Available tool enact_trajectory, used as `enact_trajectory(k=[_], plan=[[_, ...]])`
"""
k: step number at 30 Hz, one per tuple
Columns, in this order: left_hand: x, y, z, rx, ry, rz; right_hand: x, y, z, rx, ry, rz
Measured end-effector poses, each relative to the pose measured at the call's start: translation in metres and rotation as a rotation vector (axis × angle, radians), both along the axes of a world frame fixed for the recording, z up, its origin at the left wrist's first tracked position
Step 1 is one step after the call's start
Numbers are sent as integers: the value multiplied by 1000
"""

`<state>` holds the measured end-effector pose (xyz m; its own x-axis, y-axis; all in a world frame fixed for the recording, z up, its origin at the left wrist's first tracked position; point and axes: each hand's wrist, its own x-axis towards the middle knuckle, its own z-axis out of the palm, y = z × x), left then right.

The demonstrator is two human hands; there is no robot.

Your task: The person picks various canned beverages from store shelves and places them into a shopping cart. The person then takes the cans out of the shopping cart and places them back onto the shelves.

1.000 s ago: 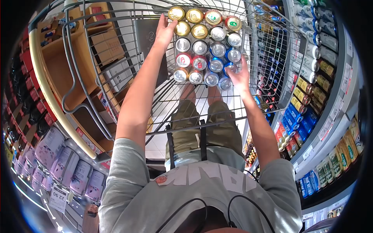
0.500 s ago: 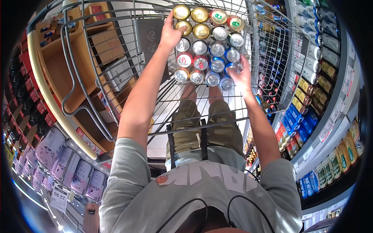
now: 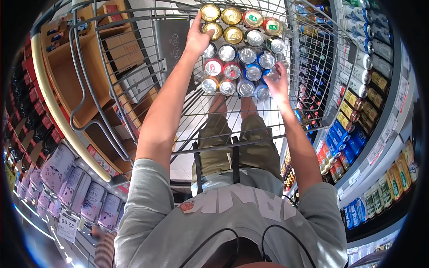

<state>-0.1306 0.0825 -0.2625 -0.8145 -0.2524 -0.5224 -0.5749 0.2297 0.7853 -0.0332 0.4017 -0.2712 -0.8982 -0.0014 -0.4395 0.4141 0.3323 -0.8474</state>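
Several cans stand upright in close rows in a wire shopping cart. My left hand (image 3: 199,38) is at the left edge of the rows, its fingers spread round a gold can (image 3: 212,31), with the thumb on its top. Another gold can (image 3: 210,13) stands beside the fingertips. My right hand (image 3: 278,82) is at the right edge, thumb and fingers curved round a blue can (image 3: 271,74) that they partly cover. Near its thumb is a blue and silver can (image 3: 262,93). Silver cans (image 3: 227,52) and red-rimmed cans (image 3: 213,67) fill the middle.
The cart's pale handle (image 3: 53,118) curves down the left. Wooden shelving (image 3: 71,71) with boxes (image 3: 124,50) lies beyond its wires. On the right are shelves of cans and bottles (image 3: 344,134). Purple packs (image 3: 89,201) and a price sign (image 3: 68,227) are at lower left.
My left hand has moved right and onto the gold can's top. The upper cans have shifted slightly right. My right hand remains by the blue cans, with small gaps changing between the rows.
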Motion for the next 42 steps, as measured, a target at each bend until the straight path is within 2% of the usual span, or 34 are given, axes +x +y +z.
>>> enact_trajectory(k=[8, 12, 15, 17, 20, 26, 29, 38, 42], plan=[[-1, 1, 5, 72, -39, 33, 7, 3, -8, -58, 57, -10], [1, -5, 7, 123, 15, 1, 3, -3, -5, -136, -20, -98], [7, 0, 11, 334, 107, 74, -2, -7, 0, -127, -72, -84], [6, 0, 18, 318, 65, 74, -2, -6, -5, -109, -83, -62], [6, 0, 20, 359, 50, 93, -1, -12, -2, -243, -76, -83], [7, 2, 26, 358, 23, 110, -5, -14, 14, -79, -85, 37], [5, 10, 34, 389, -13, 159, 0, -13, 1, -174, -113, -52], [6, 13, 35, 390, -42, 210, -4, -16, 6, -236, -113, -152], [12, 11, 31, 368, -41, 183, -3, -2, -15, -116, -66, -136]])
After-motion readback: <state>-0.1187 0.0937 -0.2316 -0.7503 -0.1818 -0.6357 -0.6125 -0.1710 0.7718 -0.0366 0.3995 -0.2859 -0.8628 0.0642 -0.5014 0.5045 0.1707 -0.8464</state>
